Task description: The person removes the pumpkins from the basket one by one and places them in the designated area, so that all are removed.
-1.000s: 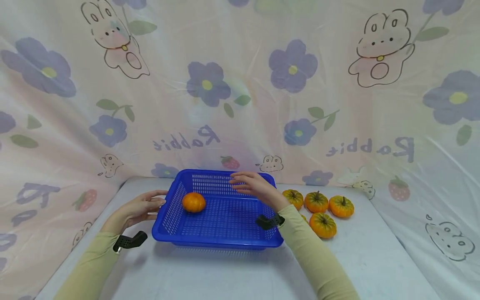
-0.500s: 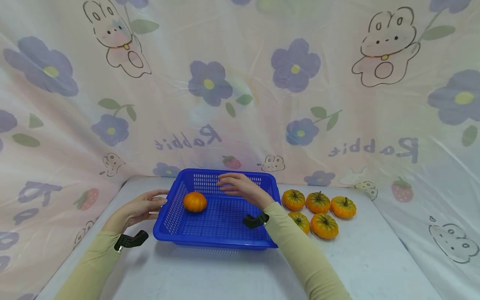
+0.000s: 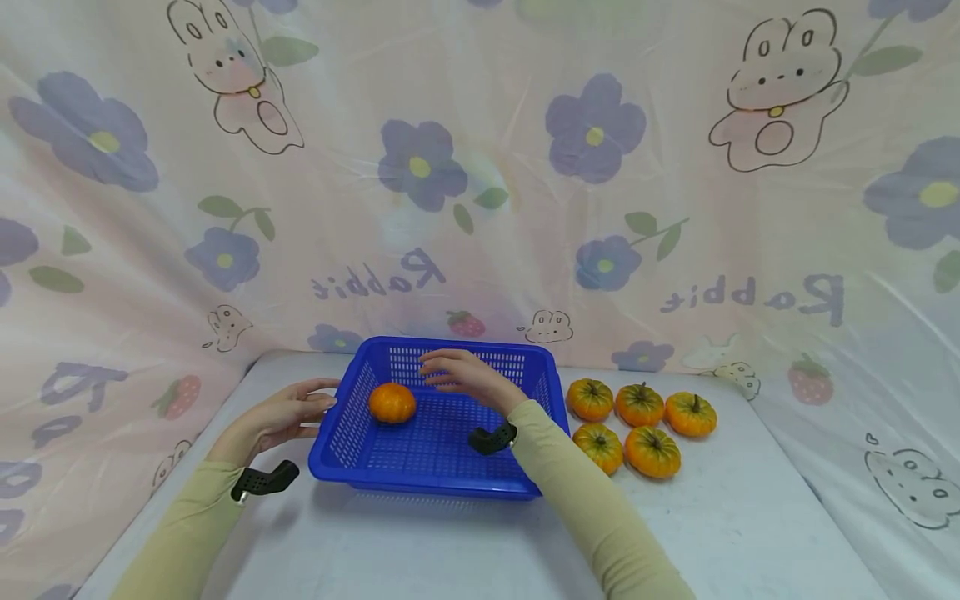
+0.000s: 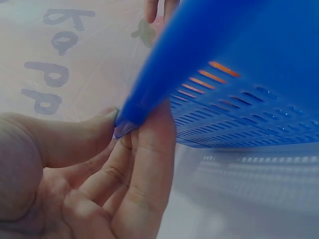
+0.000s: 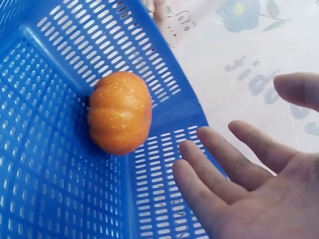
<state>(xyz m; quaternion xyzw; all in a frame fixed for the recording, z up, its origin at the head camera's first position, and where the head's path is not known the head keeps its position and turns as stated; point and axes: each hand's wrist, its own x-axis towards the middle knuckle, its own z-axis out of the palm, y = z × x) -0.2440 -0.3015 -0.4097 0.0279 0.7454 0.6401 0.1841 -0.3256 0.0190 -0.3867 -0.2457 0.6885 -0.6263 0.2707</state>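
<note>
While the blue perforated plastic basket (image 3: 435, 433) stands on the white bench (image 3: 480, 542), the left hand (image 3: 281, 417) is at its left rim. The left wrist view shows the thumb and fingers (image 4: 149, 164) pinching the rim's outer corner (image 4: 124, 124). The right hand (image 3: 465, 379) hovers over the basket's interior near the far wall, fingers (image 5: 219, 164) spread and straight, gripping nothing and touching nothing that can be seen. One small orange ribbed pumpkin (image 3: 392, 403) lies on the basket floor in the far left corner, close against the slotted walls (image 5: 119, 117), just beside the right hand's fingertips but apart from them. The rest of the basket floor is open. Five more small orange pumpkins with stems (image 3: 637, 421) sit in a cluster on the bench just right of the basket's right rim, the nearest almost touching it. Open bench surface lies in front of the basket and right of the cluster. A flower-and-rabbit printed plastic sheet (image 3: 480, 167) closes off the bench at the back and both sides.
</note>
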